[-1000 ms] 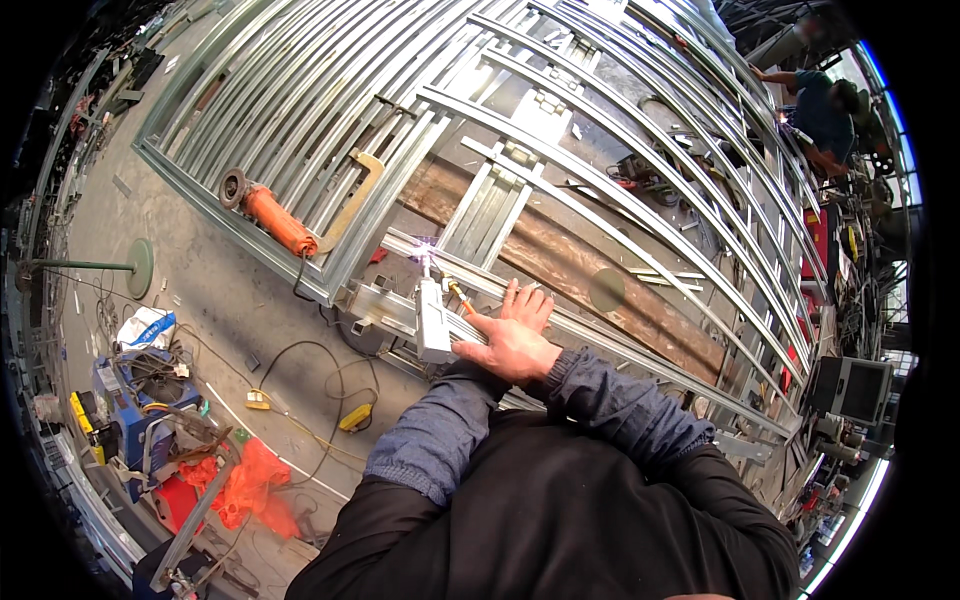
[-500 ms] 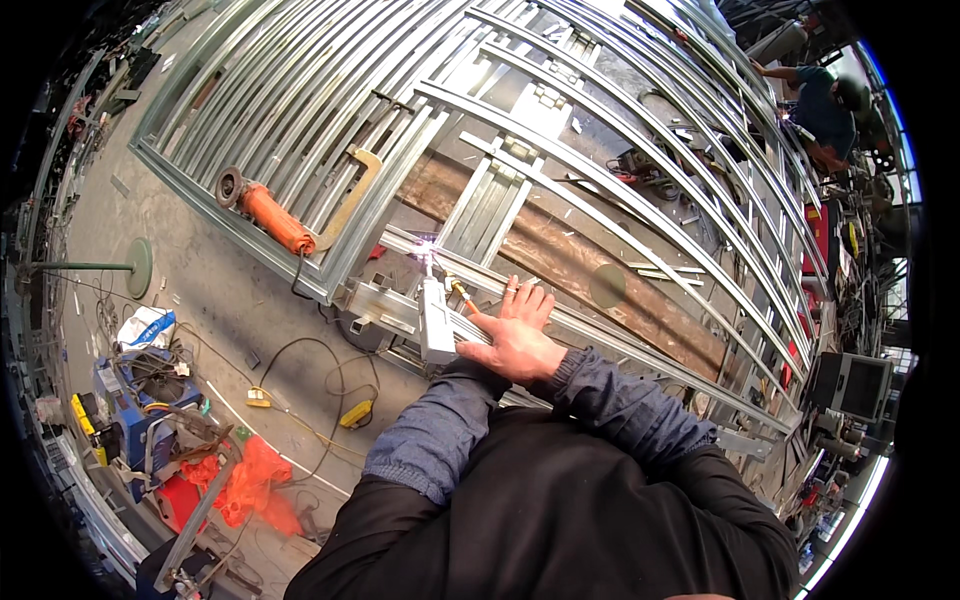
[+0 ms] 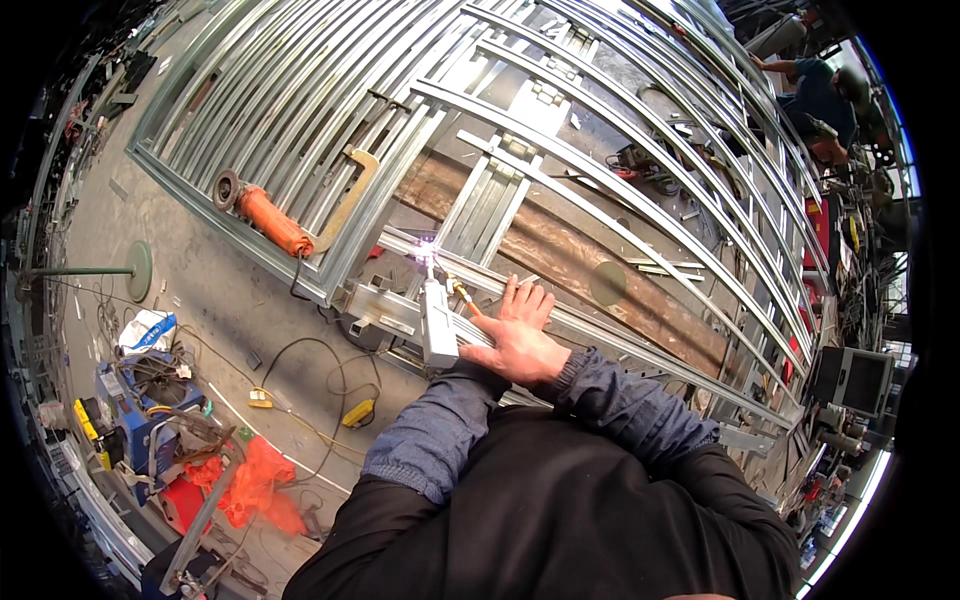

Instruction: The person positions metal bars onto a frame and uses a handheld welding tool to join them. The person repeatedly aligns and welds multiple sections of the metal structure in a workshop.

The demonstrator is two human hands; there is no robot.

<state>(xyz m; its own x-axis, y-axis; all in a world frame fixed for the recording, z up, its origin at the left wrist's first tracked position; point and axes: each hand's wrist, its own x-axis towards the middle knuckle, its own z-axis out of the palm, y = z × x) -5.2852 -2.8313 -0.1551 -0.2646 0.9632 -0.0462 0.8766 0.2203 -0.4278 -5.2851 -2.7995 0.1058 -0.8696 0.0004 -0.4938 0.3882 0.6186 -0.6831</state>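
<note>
Sparks of white-violet light flare at the tip of the welding torch, a pale boxy tool lying along a rail of the grey steel frame. The right hand rests flat, fingers spread and loose, on the rail just beside the torch. The left hand is hidden behind the torch body, so its grip cannot be told. The frame's long parallel bars curve outward; bare concrete floor opens leftward, past an orange angle grinder and trailing cables.
</note>
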